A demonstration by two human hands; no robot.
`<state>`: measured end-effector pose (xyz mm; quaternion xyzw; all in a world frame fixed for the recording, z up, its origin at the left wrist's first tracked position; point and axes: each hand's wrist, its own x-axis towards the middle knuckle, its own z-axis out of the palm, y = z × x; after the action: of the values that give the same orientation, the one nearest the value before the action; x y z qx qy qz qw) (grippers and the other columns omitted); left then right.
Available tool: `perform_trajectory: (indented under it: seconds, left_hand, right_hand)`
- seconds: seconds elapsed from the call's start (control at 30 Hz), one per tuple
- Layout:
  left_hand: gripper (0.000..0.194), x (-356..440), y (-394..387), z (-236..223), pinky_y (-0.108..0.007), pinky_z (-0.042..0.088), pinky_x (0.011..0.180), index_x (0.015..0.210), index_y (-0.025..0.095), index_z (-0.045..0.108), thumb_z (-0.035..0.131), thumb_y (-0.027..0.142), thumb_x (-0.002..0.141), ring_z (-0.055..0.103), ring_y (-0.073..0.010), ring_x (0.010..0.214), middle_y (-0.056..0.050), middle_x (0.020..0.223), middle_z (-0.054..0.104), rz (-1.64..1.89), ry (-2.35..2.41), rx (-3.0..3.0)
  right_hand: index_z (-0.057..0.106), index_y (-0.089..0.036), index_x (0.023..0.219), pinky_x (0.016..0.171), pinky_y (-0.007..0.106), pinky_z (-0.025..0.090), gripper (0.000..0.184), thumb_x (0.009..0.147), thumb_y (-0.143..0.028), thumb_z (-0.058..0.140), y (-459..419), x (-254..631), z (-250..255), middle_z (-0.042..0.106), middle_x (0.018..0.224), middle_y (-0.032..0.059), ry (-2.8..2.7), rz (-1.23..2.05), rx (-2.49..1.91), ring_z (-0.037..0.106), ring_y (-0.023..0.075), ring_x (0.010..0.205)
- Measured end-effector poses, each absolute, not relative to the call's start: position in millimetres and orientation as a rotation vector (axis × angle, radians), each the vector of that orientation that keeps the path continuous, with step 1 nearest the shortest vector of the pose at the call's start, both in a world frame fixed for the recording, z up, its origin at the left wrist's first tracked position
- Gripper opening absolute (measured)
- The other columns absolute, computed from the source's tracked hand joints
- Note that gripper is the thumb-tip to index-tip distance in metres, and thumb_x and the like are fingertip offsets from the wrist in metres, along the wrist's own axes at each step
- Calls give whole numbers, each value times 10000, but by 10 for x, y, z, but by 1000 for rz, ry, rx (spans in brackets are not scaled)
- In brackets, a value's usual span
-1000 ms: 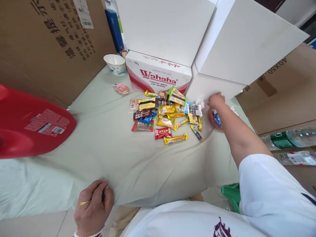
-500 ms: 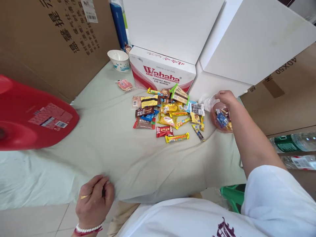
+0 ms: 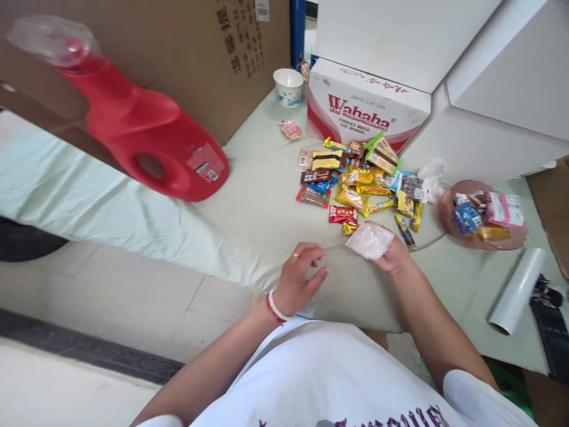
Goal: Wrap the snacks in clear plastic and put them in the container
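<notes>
My right hand is closed on a flat, pale, translucent plastic packet, held over the near side of the snack pile; what is inside it I cannot make out. To the left, my left hand hovers near the table's front edge, empty, thumb and fingers apart and curved toward the packet. Just beyond both hands lie wrapped snacks, among them a red packet, a brown packet and several yellow ones. A small blue-and-yellow stick packet is right of the held packet.
A pink translucent bowl of snacks stands at right, beside crumpled clear plastic. Nearer is a plastic-film roll. A Wahaha carton and paper cup are behind; a large red jug stands left.
My right hand has come from beside the pink bowl to the middle, now with the pale packet. My left hand has risen from a fist and opened. The view has shifted, showing more of the jug.
</notes>
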<state>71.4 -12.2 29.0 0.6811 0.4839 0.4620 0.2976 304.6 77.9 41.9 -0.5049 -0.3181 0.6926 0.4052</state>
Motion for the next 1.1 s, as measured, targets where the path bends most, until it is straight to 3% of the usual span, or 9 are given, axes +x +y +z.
perform_trajectory:
  seconds: [0.03, 0.1, 0.23, 0.5, 0.6, 0.7, 0.8, 0.97, 1.1]
  left_hand:
    - [317, 795, -60, 282, -329, 565, 811, 1192, 228, 669, 692, 338, 896, 645, -187, 970, -107, 1166, 653, 1220, 1263, 1803]
    - [304, 909, 37, 258, -379, 550, 900, 1165, 227, 707, 691, 368, 896, 634, -222, 1056, -113, 1154, 663, 1215, 1217, 1765]
    - [204, 975, 100, 224, -326, 507, 790, 921, 214, 760, 662, 393, 919, 614, -175, 812, -45, 834, 673, 1198, 1189, 1470]
    - [421, 910, 73, 223, -249, 415, 628, 737, 172, 671, 806, 571, 720, 476, -101, 622, 37, 647, 564, 1140, 1197, 870]
    - [415, 887, 61, 246, -249, 409, 616, 737, 175, 674, 771, 578, 750, 462, -102, 617, 41, 630, 546, 1135, 1212, 889]
    - [386, 888, 39, 276, -258, 417, 637, 765, 170, 699, 752, 553, 773, 484, -109, 639, 28, 655, 582, 1110, 1228, 953]
    - [306, 940, -3, 300, -271, 443, 669, 829, 169, 735, 730, 474, 801, 551, -129, 680, -8, 741, 668, 1105, 1289, 1023]
    - [127, 1065, -117, 356, -282, 454, 716, 843, 204, 732, 690, 323, 837, 576, -140, 701, -16, 778, 700, 1134, 1436, 1373]
    - [218, 1082, -179, 369, -283, 465, 724, 808, 195, 679, 726, 406, 839, 578, -143, 716, -6, 756, 673, 1089, 1322, 1276]
  right_hand:
    - [659, -234, 725, 682, 340, 604, 320, 607, -435, 878, 698, 2928, 361, 704, 701, 14, -770, 1797, -1263, 667, 190, 661]
    - [670, -223, 722, 567, 284, 569, 299, 584, -368, 893, 584, 2777, 290, 696, 678, 4, -728, 1870, -1230, 630, 159, 592]
    - [662, -203, 739, 387, 181, 436, 277, 599, -299, 881, 492, 2787, 280, 684, 665, -3, -734, 2005, -1194, 589, 118, 520]
    - [708, -201, 853, 334, 156, 385, 381, 594, -389, 914, 369, 3121, 291, 691, 708, 19, -616, 2045, -1194, 614, 125, 536]
    - [697, -219, 837, 359, 157, 414, 378, 617, -435, 917, 327, 3206, 283, 635, 686, 6, -657, 1900, -1290, 636, 145, 619]
    - [659, -249, 802, 453, 201, 511, 308, 724, -476, 852, 278, 3289, 338, 592, 712, -4, -811, 1400, -1459, 638, 163, 719]
    - [653, -282, 853, 488, 219, 505, 219, 841, -471, 761, 194, 3282, 460, 594, 776, -1, -957, 978, -1482, 594, 157, 723]
    - [690, -283, 992, 555, 267, 515, 290, 845, -527, 745, 61, 2924, 552, 652, 889, 37, -1258, 1336, -1327, 601, 194, 798]
    - [681, -224, 878, 668, 282, 501, 288, 848, -502, 751, 59, 2684, 424, 651, 798, 8, -1274, 1555, -1145, 587, 161, 738]
